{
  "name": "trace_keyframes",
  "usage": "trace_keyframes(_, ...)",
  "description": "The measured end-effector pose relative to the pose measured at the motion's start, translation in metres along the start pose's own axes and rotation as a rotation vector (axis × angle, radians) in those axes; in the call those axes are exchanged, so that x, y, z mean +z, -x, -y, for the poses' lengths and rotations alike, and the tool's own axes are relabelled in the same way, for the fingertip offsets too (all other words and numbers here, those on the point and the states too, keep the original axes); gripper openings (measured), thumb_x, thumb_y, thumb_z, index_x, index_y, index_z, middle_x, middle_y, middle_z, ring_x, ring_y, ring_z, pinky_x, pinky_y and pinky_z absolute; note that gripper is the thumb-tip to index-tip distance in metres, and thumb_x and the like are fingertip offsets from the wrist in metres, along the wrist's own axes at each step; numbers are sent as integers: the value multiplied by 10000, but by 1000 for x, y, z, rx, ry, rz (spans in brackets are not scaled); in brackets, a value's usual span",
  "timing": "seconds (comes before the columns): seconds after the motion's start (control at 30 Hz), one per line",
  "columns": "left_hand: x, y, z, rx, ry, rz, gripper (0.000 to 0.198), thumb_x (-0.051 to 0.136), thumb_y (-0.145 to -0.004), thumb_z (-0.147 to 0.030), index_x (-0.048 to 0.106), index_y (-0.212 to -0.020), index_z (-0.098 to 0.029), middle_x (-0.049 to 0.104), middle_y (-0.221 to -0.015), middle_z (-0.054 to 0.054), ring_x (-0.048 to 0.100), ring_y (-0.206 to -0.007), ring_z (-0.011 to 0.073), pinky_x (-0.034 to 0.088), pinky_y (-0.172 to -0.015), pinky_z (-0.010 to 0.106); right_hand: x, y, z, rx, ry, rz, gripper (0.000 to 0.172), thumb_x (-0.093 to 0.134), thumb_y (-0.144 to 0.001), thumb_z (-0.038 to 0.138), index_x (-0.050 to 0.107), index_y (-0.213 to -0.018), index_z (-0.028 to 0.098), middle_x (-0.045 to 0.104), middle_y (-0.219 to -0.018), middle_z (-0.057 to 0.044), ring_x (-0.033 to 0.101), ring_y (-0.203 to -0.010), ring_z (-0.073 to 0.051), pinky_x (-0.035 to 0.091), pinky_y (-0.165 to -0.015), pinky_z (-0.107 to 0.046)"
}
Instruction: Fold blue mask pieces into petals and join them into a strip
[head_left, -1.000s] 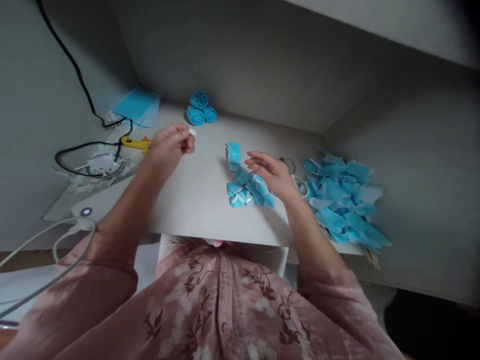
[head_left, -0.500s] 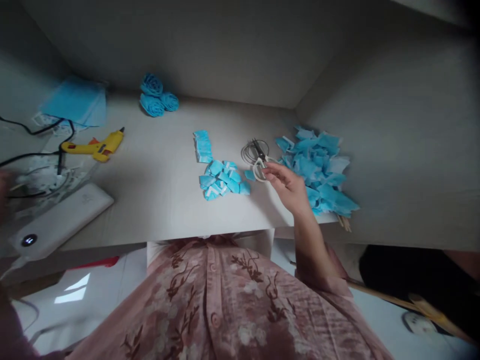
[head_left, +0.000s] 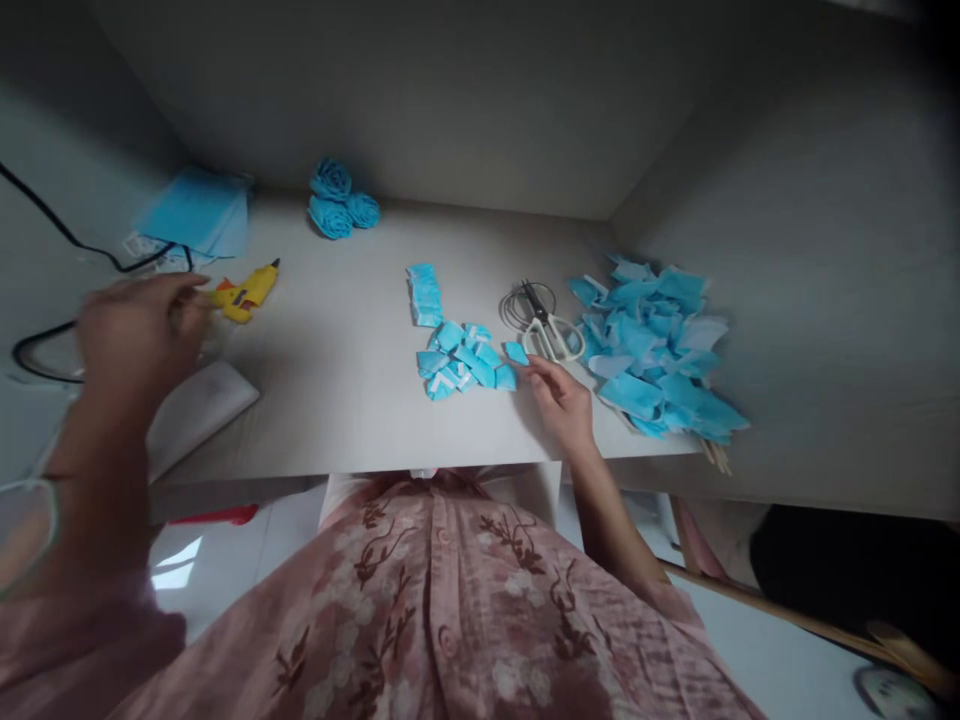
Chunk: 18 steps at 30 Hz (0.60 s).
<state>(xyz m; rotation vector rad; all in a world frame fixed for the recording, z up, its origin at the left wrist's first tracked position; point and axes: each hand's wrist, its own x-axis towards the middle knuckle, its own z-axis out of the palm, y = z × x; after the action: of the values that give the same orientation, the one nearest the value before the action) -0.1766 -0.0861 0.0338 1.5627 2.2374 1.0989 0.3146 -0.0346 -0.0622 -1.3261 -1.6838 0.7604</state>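
My left hand (head_left: 146,330) is curled around the rear of a yellow glue gun (head_left: 253,293), hiding its handle; the front and dark nozzle stay visible. With fingers pinched, my right hand (head_left: 562,405) meets the edge of a small blue cut piece (head_left: 516,352). Left of it lies a heap of blue cut pieces (head_left: 461,362), with a folded blue strip (head_left: 425,295) just behind. White-handled scissors (head_left: 551,335) rest beyond my right fingers, blades over a coil of wire (head_left: 514,308).
Three blue rosettes (head_left: 331,215) sit at the back wall. Flat blue masks (head_left: 199,210) are stacked at the back left, a black cable (head_left: 56,220) near them. A white power bank (head_left: 202,410) lies under my left forearm. A larger blue scrap pile (head_left: 652,340) fills the right side.
My left hand has come in from the left edge to the glue gun. My right hand has left the scissors' handle and moved down to the small blue piece. The view has shifted slightly.
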Motion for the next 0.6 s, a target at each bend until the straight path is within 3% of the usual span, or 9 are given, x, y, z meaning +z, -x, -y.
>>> trace_keyframes(0.03, 13, -11, 5, 11, -140, -25, 253, 668, -756, -459, 626, -959, -315, 661, -971, 2, 551, -1208, 358, 300, -1228, 532, 2, -1, -3, 13, -8, -23, 412, 643, -957, 501, 792, -1235, 237, 859, -1114, -110, 819, -1031, -279, 642, -992, -473)
trace_keyframes(0.1, 32, -35, 18, 75, -254, 65, 415, 683, -756, -567, 630, -1087, -324, 580, -873, 17, 535, -1061, 338, 367, -1114, 483, 4, -4, -8, 45, -29, -59, 439, 655, -937, 530, 792, -1226, 229, 859, -1104, -117, 820, -1010, -285, 644, -983, -484)
trace_keyframes(0.13, 38, -47, 25, 73, -262, 25, 464, 718, -680, -565, 629, -1059, -313, 487, -775, 12, 510, -974, 326, 364, -1064, 459, 4, -5, -10, 61, -44, -72, 452, 662, -926, 536, 791, -1224, 222, 859, -1096, -121, 820, -1000, -286, 647, -975, -487)
trace_keyframes(0.23, 51, -78, 49, 63, -242, 89, 634, 847, -538, -522, 650, -1097, -296, 272, -691, -23, 371, -788, 247, 304, -961, 387, 5, -7, -12, 93, -79, -108, 469, 677, -893, 528, 798, -1203, 197, 857, -1055, -131, 818, -973, -290, 650, -960, -490)
trace_keyframes(0.3, 52, -91, 58, 24, -308, 176, 701, 885, -502, -466, 666, -1143, -288, 246, -667, -37, 277, -716, 205, 264, -870, 350, 5, -8, -13, 101, -86, -122, 468, 680, -883, 520, 806, -1185, 184, 855, -1034, -136, 814, -952, -288, 645, -955, -492)
trace_keyframes(0.37, 48, -94, 56, 51, -412, 231, 743, 876, -569, -451, 666, -1261, -281, 337, -653, -37, 314, -719, 208, 241, -811, 332, 5, -9, -16, 103, -93, -128, 466, 685, -875, 516, 812, -1169, 178, 855, -1017, -134, 811, -934, -282, 641, -951, -491)
trace_keyframes(0.47, 38, -83, 34, 198, -641, 370, 771, 689, -867, -414, 497, -1586, -212, 682, -933, 36, 505, -872, 257, 308, -812, 334, 6, -11, -21, 92, -99, -136, 452, 681, -863, 498, 817, -1156, 182, 855, -985, -116, 808, -914, -267, 634, -947, -479)
trace_keyframes(0.53, 35, -73, 15, 260, -761, 466, 770, 520, -978, -322, 328, -1701, -136, 727, -1258, 153, 599, -1022, 303, 383, -857, 358, 6, -12, -23, 84, -96, -145, 451, 675, -859, 489, 818, -1151, 177, 853, -972, -110, 804, -900, -261, 632, -933, -471)
trace_keyframes(0.6, 38, -66, -1, 296, -798, 530, 796, 490, -986, -280, 264, -1736, -139, 674, -1438, 202, 628, -1187, 350, 438, -931, 381, 7, -13, -24, 86, -97, -150, 456, 673, -856, 485, 818, -1151, 170, 850, -966, -112, 800, -892, -259, 632, -919, -466)
